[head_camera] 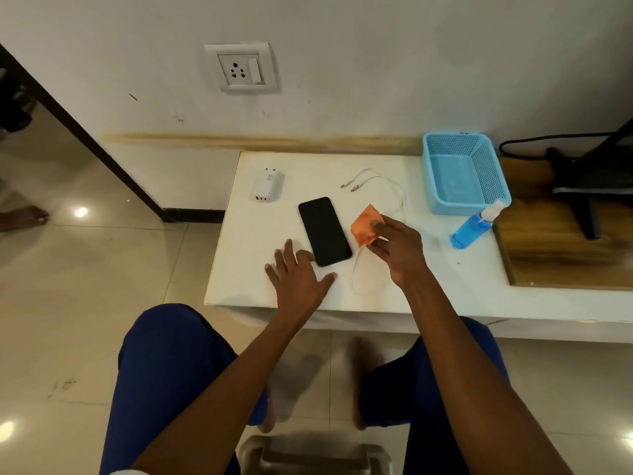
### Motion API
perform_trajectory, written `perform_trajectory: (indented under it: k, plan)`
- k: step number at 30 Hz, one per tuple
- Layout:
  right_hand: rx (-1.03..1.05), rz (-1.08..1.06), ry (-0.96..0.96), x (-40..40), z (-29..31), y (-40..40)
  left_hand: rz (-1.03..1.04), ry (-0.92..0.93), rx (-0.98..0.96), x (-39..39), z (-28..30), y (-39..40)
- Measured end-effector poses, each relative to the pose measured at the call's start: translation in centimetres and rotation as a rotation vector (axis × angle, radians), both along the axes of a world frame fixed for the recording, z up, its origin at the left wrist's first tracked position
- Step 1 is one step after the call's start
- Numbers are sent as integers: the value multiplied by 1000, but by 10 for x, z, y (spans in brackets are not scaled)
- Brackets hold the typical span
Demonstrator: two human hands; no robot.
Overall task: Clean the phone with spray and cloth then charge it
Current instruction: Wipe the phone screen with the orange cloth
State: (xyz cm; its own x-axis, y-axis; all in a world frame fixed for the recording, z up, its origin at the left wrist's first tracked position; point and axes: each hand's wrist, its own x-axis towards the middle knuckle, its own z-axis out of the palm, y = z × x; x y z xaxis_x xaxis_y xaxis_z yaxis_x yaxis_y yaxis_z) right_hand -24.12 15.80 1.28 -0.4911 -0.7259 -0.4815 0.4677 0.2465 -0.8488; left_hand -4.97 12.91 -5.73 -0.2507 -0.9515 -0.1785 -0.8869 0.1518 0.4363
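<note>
A black phone (324,231) lies screen up on the white table (428,272). My left hand (297,274) rests flat on the table with fingers spread, its fingertips touching the phone's lower left edge. My right hand (397,246) pinches a folded orange cloth (365,223) just right of the phone. A spray bottle of blue liquid (474,226) stands tilted at the table's right side. A white charger plug (269,189) lies at the back left. A white cable (376,214) loops behind and under my right hand.
A wall socket (241,68) sits on the wall above the table. A light blue mesh basket (462,171) stands at the back right. A wooden surface with a black stand (582,186) adjoins the table's right. Another person's bare foot (24,216) is at far left.
</note>
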Motion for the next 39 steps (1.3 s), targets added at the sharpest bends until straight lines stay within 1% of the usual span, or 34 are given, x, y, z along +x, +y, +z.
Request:
perform_trajectory:
  k: [2, 4, 6, 9, 12, 16, 18, 22, 26, 29, 33, 35, 39]
  plan:
    - [30, 62, -18, 0, -1, 2, -21, 25, -23, -2, 0, 1]
    - [59, 97, 10, 0, -4, 3, -28, 41, -72, -2, 1, -2]
    - [95, 59, 83, -3, -5, 3, -17, 67, -100, -2, 4, -15]
    - [144, -69, 187, -11, -4, 3, -62, 65, -21, 2, 15, -57]
    - [138, -73, 257, -14, -2, 3, -216, -94, 45, 8, 29, -106]
    - [136, 14, 329, -10, 1, 2, -568, -379, 49, -1, 49, -156]
    - [143, 56, 366, -8, 0, 2, -679, -453, 55, -12, 59, -171]
    - [111, 85, 374, -7, -2, 3, -795, -530, 58, -33, 70, -183]
    - [97, 79, 334, -7, -5, 5, -760, -501, 20, -27, 73, -181]
    - [78, 73, 349, -6, -6, 5, -639, -465, -15, -8, 67, -171]
    - [73, 81, 468, -1, -8, -2, -514, -378, -63, 23, 49, -153]
    - [73, 95, 522, 2, -12, -5, -494, -352, -93, 37, 41, -144]
    - [71, 94, 494, 8, -15, -10, -491, -326, -123, 55, 31, -134]
